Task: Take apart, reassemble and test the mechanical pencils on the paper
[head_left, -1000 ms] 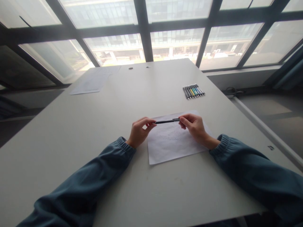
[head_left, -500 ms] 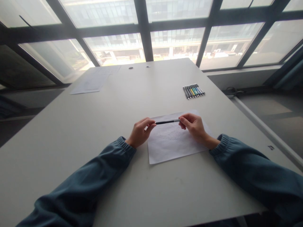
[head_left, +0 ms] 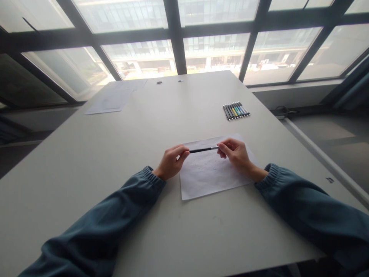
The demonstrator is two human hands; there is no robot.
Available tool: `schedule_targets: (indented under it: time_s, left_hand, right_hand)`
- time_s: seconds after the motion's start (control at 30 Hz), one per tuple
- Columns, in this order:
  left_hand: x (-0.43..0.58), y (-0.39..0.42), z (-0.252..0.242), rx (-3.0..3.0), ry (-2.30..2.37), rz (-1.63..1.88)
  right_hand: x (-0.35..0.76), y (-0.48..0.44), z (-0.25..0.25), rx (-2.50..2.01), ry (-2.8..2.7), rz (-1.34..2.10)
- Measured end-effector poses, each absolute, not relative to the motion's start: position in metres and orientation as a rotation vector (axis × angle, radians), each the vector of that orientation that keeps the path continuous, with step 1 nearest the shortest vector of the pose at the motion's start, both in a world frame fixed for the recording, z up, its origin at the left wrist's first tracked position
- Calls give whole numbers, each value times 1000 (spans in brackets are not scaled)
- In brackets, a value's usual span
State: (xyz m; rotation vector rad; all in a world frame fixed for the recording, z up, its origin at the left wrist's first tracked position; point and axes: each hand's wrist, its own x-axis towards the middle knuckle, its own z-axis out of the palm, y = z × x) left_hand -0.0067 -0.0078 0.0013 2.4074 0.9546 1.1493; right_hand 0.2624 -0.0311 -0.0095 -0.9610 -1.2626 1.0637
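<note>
A slim black pen [head_left: 201,150] with a silvery right end is held level between my two hands. My left hand [head_left: 172,161] pinches its left end between thumb and fingers. At the other end, my right hand [head_left: 235,155] grips the silvery part, its fingers curled and partly hiding the tip. Below the pen lies a white sheet of paper [head_left: 207,182] with faint marks near its middle; my right wrist is over its right side.
Several pens [head_left: 235,110] with dark, yellow, green and blue barrels lie in a row at the right. More paper sheets [head_left: 106,100] rest at the far left of the white table [head_left: 161,119]. A small dark item [head_left: 330,180] sits near the right edge. Windows stand behind.
Both hands keep their hold on the pen and stay in almost the same place. Its visible middle sits very slightly lower; nothing else has visibly moved.
</note>
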Motion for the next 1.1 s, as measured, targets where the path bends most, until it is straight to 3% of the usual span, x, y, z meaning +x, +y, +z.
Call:
schedule_targets:
  time_s: [1.1]
  left_hand:
    - [-5,-12,5,2275,1003,1088]
  right_hand:
    - [258,-34,-5,-916,-1275,995]
